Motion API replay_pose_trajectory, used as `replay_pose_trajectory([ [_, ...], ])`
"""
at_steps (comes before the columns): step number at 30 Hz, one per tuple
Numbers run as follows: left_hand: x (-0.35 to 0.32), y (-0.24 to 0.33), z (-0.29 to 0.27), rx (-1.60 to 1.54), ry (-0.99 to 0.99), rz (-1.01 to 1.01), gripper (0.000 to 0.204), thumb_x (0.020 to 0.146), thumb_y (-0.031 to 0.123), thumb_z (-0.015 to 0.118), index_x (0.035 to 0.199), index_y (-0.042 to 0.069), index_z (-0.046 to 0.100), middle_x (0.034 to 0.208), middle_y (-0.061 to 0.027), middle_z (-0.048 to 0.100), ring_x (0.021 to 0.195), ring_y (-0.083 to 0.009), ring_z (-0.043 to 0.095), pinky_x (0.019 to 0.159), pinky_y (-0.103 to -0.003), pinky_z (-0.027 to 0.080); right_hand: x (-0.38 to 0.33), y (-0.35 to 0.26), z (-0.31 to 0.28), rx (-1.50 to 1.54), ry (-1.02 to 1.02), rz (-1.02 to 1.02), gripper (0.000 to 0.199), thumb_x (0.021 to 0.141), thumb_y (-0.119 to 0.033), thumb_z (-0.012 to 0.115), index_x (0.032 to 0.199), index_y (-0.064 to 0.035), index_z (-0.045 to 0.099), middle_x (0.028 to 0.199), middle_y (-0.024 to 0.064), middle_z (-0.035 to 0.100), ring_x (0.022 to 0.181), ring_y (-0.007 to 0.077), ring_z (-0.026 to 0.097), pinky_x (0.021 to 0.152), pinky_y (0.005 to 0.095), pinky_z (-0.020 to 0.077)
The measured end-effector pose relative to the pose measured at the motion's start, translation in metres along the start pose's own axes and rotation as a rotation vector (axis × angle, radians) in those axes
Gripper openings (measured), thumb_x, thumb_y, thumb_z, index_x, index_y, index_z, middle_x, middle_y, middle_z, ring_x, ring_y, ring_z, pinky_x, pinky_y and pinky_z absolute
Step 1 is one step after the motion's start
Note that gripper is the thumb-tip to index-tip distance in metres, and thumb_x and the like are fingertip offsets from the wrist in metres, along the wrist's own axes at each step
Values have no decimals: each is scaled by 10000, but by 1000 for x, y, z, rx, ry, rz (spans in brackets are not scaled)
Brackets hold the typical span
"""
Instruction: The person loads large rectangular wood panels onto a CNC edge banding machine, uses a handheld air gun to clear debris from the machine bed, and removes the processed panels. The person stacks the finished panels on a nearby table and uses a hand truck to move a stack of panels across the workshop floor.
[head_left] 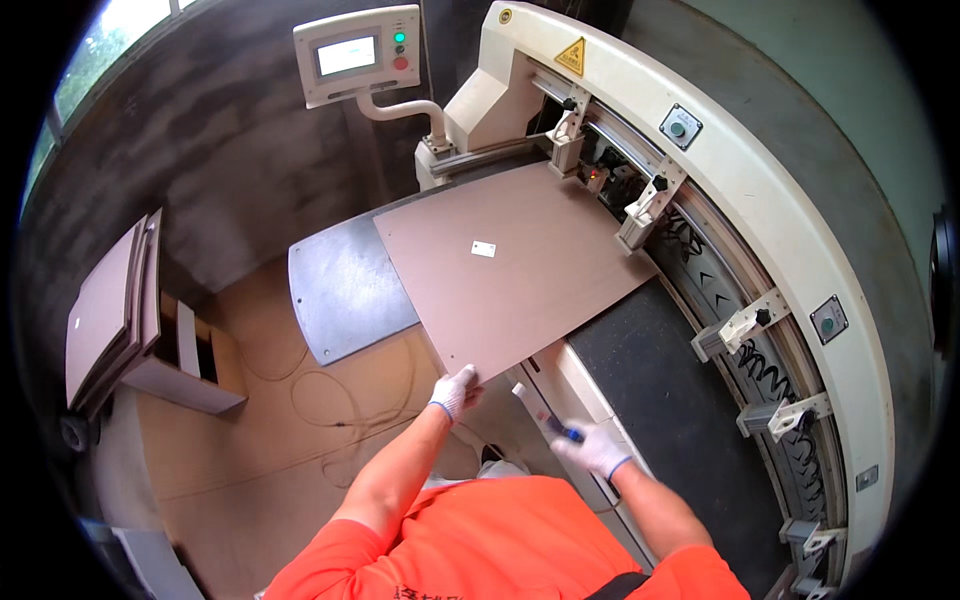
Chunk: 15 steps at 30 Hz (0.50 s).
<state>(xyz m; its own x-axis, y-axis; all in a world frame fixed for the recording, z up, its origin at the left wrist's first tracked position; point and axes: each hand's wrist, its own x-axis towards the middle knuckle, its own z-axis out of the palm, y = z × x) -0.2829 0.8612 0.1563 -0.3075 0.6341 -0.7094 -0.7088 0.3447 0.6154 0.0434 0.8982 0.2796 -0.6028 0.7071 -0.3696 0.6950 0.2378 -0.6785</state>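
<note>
A flat brown panel (520,270) with a small white label (484,249) lies on the machine's bed, its far right edge under the clamps. My left hand (456,391), in a white glove, grips the panel's near corner with the fingers closed. In my gloved right hand (597,449) is a slim hand tool (546,414) with a blue and dark handle and a long whitish end. It points up and left, beside the bed's near edge and apart from the panel. The fingers wrap its handle; its exact kind is unclear.
Pale clamps (640,215) line the machine's curved cream beam (800,195). A grey metal support plate (352,290) extends left from the bed. The control panel (350,55) stands at the back. Brown boards (105,310) lean by a box at left; a thin cable (340,423) lies looped on the floor.
</note>
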Motion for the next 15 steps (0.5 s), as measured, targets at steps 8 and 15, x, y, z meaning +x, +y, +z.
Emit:
replay_pose_trajectory([
  [8,-14,14,-94,25,-29,45,297,958,203,761,1100,-7,605,927,-93,675,735,-244,711,545,-340,576,-1,23,15,-10,802,590,311,890,-320,758,1028,-41,742,889,154,761,792,292,720,780,436,551],
  [15,-54,78,-344,-653,211,340,579,996,384,680,1395,-20,566,1347,-172,645,1205,-312,634,1014,-485,544,17,-61,50,388,537,596,254,889,-319,773,857,-77,703,701,36,654,590,161,610,561,368,491],
])
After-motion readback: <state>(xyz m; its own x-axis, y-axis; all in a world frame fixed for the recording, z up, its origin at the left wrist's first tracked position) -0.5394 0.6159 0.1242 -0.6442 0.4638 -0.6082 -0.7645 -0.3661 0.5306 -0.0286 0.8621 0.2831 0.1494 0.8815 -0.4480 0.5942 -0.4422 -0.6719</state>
